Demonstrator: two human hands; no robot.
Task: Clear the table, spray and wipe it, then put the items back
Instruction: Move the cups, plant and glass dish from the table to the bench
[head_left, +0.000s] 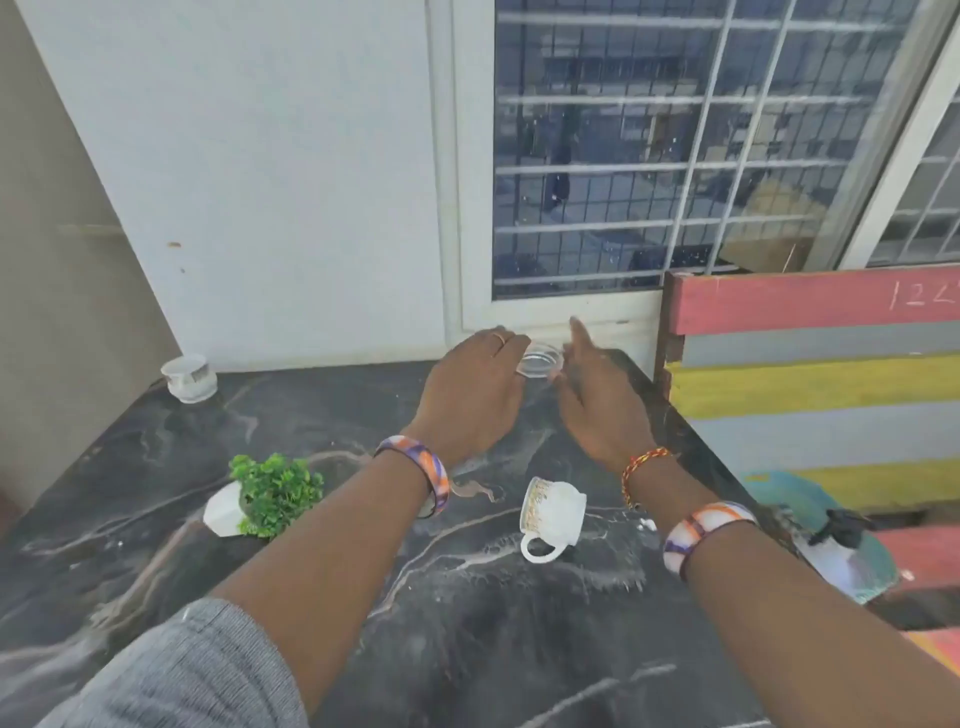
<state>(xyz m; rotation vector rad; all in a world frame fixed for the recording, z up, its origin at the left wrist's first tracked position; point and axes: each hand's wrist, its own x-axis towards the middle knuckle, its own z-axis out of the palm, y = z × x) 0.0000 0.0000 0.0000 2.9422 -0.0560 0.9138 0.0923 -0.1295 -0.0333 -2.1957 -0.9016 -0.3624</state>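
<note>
While both arms reach over the dark marble table (156, 467), the left hand (470, 395) grasps a clear glass (540, 361) at the far edge, and the right hand (605, 405) hovers just beside it, fingers loose. 1 white cup (553, 512) lies on its side near the plant (270, 493).

The clear glass (540, 361) at the far edge of the bench (363, 597) shows only its rim between the two hands; the left hand (470, 395) covers its left side and the right hand (597, 405) its lower right, so whether either grips it cannot be told. The right fingers (579, 332) are smeared by blur. The spray bottle (836, 545) (beside the bench, on the right) is half hidden behind the right forearm. The bench's near edge runs out of the picture's bottom.
</note>
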